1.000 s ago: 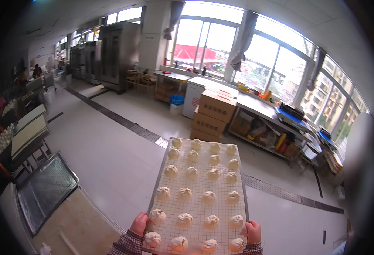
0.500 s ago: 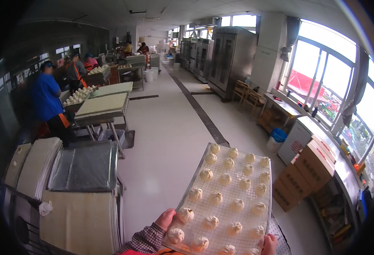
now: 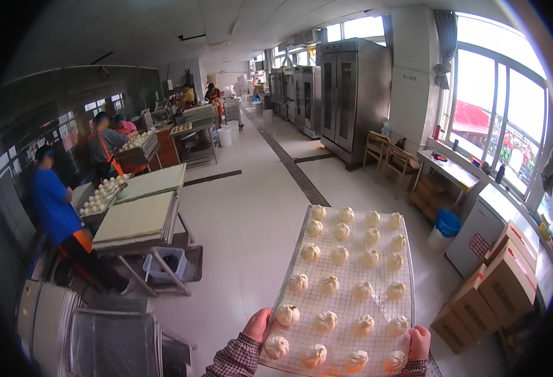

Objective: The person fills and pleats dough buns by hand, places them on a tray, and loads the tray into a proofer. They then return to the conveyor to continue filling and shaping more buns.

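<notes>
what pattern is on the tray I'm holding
A fine grid of thin, darker lines on white; the tray shows best in the head view.

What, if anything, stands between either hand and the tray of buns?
Nothing visible does: the left hand and the right hand hold the tray directly by its opposite side edges, and the buns sit inward of both.

Right of a tall steel cabinet [image 3: 340, 94] stands a pale pillar [image 3: 413, 69], with two wooden chairs [image 3: 376, 146] just beside the cabinet. Farther right of the cabinet, and nearer, are a bucket [image 3: 438, 243] with a blue liner [image 3: 448, 221], a white chest [image 3: 469, 234] and cardboard boxes [image 3: 506, 286]. Well left of the cabinet stands a person in blue [image 3: 56, 201].
</notes>
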`<state>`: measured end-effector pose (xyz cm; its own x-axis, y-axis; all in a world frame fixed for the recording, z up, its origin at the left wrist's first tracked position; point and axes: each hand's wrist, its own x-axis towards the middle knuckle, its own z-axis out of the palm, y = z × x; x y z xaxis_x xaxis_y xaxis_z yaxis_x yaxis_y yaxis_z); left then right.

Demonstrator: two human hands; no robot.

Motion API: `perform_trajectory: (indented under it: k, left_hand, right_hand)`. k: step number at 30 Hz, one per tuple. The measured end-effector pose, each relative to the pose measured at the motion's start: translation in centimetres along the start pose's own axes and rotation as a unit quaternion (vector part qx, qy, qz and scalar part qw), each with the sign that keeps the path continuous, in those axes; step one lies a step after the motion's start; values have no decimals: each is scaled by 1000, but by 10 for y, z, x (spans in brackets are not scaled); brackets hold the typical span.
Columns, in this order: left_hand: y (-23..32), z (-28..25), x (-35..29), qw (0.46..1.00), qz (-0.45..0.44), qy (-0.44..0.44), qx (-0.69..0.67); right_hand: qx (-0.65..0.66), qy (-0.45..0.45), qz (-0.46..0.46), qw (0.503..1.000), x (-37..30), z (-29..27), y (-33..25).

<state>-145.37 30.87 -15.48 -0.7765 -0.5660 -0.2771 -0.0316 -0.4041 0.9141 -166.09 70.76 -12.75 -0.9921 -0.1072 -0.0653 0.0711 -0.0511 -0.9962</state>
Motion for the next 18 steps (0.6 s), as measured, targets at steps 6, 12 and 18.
perform_trajectory:
  k: [6, 12, 18]
  left_hand:
    - [86, -3, 182, 989, -25, 14, -142]
    - [166, -58, 329, 994, 46, 71, -69]
    - [235, -92, 518, 991, 64, 99, -55]
  right_hand:
    - [-2, -67, 18, 998, 197, 167, -39]
    - [-21, -141, 46, 989, 342, 338, -54]
    - [-29, -145, 43, 988, 502, 497, -40]
